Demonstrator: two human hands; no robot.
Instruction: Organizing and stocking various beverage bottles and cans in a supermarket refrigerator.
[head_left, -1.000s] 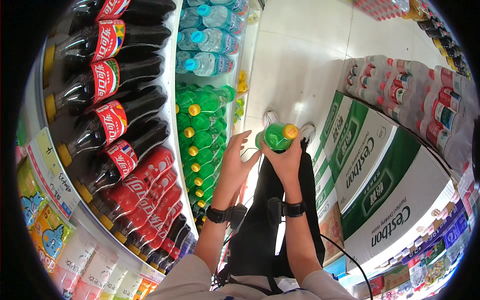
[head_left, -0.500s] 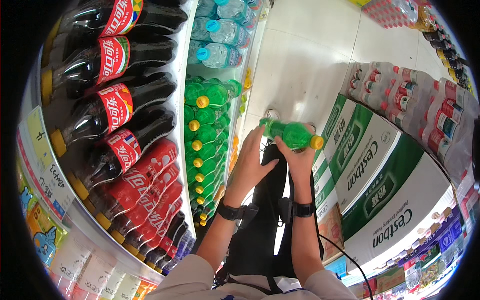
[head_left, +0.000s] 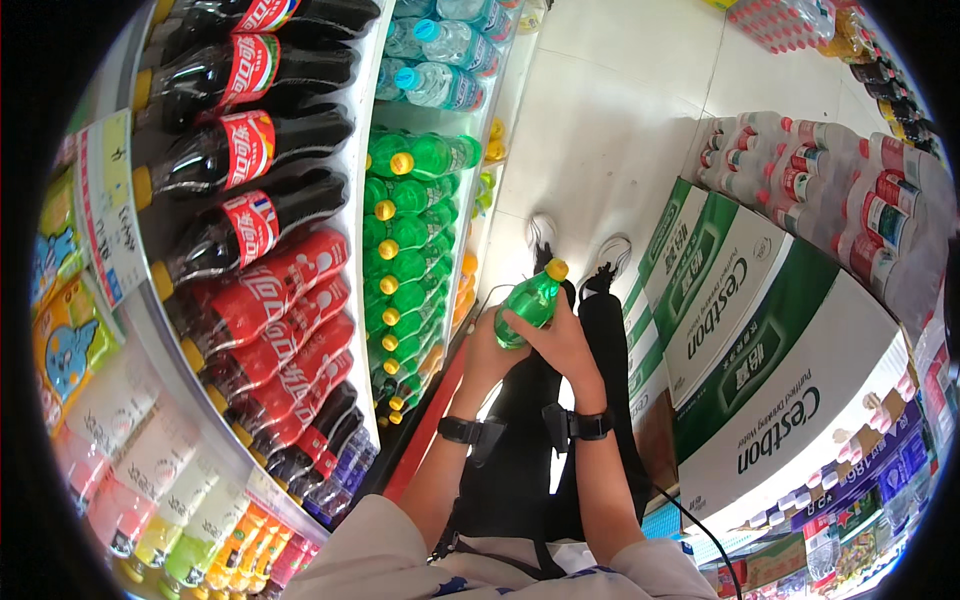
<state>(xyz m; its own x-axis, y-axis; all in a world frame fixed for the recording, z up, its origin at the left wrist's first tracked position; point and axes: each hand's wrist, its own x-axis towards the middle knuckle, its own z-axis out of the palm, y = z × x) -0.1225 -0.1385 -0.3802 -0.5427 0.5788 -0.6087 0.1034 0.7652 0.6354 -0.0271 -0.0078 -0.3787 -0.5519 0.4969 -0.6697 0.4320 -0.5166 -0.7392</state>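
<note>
- Both your hands are on one green bottle (head_left: pixel 527 305): your right hand (head_left: pixel 562 342) wraps its fingers around the body from the right, and your left hand (head_left: pixel 487 352) cups the lower end from the left, both clamped on it.
- You hold the bottle out in front of your chest, tilted, its yellow cap (head_left: pixel 556 269) pointing up and away toward your shoes (head_left: pixel 578 245).
- Each wrist carries a black band (head_left: pixel 590 425), and dark trousers (head_left: pixel 525 440) show below the hands.
- Just left of your left hand runs the shelf (head_left: pixel 352 300), with a row of matching green bottles (head_left: pixel 400 260) lying caps toward you.
- Further left you've got dark cola bottles (head_left: pixel 250 210) with red labels, stacked in rows.
- On your right, green-and-white cartons (head_left: pixel 760 340) sit stacked by your leg.
- Beyond the cartons stand shrink-wrapped packs (head_left: pixel 850 190) of bottles on the pale floor (head_left: pixel 610 120).
- Farthest up the shelf, clear water bottles (head_left: pixel 440 60) with blue caps.
</note>
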